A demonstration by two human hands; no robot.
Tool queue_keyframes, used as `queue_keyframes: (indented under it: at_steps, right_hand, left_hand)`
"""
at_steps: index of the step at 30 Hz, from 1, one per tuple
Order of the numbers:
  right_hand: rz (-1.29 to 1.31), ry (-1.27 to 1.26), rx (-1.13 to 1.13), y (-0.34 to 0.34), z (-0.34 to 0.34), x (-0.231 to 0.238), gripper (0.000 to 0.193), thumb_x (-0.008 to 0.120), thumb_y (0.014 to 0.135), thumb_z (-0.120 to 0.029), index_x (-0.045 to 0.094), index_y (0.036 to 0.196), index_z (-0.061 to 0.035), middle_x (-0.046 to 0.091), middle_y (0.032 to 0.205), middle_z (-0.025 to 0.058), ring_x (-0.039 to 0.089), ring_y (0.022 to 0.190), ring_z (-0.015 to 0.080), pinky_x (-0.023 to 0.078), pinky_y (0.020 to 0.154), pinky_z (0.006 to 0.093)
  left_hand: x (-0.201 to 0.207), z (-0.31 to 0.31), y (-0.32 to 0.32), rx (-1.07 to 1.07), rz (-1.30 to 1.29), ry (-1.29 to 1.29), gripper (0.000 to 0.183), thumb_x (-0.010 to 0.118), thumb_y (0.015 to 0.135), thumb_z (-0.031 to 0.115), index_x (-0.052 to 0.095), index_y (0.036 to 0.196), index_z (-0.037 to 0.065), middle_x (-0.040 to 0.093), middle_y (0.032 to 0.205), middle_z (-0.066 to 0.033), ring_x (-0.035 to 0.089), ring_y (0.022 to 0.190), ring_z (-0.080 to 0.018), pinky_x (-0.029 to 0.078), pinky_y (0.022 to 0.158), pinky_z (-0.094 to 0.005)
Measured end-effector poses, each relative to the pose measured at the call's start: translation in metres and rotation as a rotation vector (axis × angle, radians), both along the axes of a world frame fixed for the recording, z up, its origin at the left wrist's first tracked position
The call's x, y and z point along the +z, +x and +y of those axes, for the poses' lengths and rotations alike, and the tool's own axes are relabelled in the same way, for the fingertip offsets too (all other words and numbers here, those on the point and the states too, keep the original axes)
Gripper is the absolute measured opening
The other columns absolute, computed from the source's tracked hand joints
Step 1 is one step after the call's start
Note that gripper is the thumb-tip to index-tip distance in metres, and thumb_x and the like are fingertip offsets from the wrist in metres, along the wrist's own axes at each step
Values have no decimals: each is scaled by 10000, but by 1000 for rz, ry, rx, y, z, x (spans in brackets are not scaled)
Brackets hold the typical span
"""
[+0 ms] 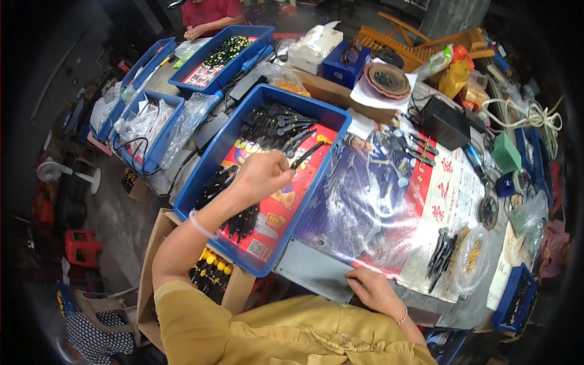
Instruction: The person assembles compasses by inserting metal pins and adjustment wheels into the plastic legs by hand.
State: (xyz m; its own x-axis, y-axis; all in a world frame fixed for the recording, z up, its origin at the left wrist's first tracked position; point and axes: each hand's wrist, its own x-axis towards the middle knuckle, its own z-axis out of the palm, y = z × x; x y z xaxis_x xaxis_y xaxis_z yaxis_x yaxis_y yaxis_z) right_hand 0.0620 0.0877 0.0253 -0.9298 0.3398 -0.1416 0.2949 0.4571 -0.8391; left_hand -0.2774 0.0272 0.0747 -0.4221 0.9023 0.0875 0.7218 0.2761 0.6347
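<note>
In the head view, your left forearm comes up from the lower left, a pale bangle at the wrist, and reaches over the near wall of the large blue tray. Your left hand hangs above the tray's middle, knuckles up and fingers curled in close toward the palm; a single black hand tool lies just beyond them, pointing up and right, but you cannot tell from here whether the fingertips pinch it. More black tools sit in a pile at the tray's far end and in a near bundle, partly behind your wrist. Your right hand rests palm down by the table's front edge, fingers loosely bent and slightly apart, touching the grey board; what its palm covers is hidden. For room, the red sheet shows bare between the piles, and the glossy purple poster lies open right of the tray. Watch the tray's raised rim on every side, the cardboard box against its near left, and the black tools right of the poster.
</note>
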Motion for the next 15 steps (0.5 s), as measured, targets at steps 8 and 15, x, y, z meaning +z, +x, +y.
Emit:
queue_keyframes:
  at_steps: [8,15]
  right_hand:
    - [351,-937,-129,-28,0,14,302,607,846,-57,518,1130,-5,572,959,47,537,832,99,451,709,259]
    - [370,-1029,-183,-2,5,5,127,573,888,-104,590,964,-4,600,792,33,543,650,62,443,555,201]
  left_hand:
    - [35,-76,106,-186,-429,-269,124,663,764,76,560,745,10,533,541,12,447,487,-7,343,425,-205]
    - [26,-81,155,-217,-562,-457,199,662,763,78,555,919,18,580,662,-63,547,586,-119,442,543,-282]
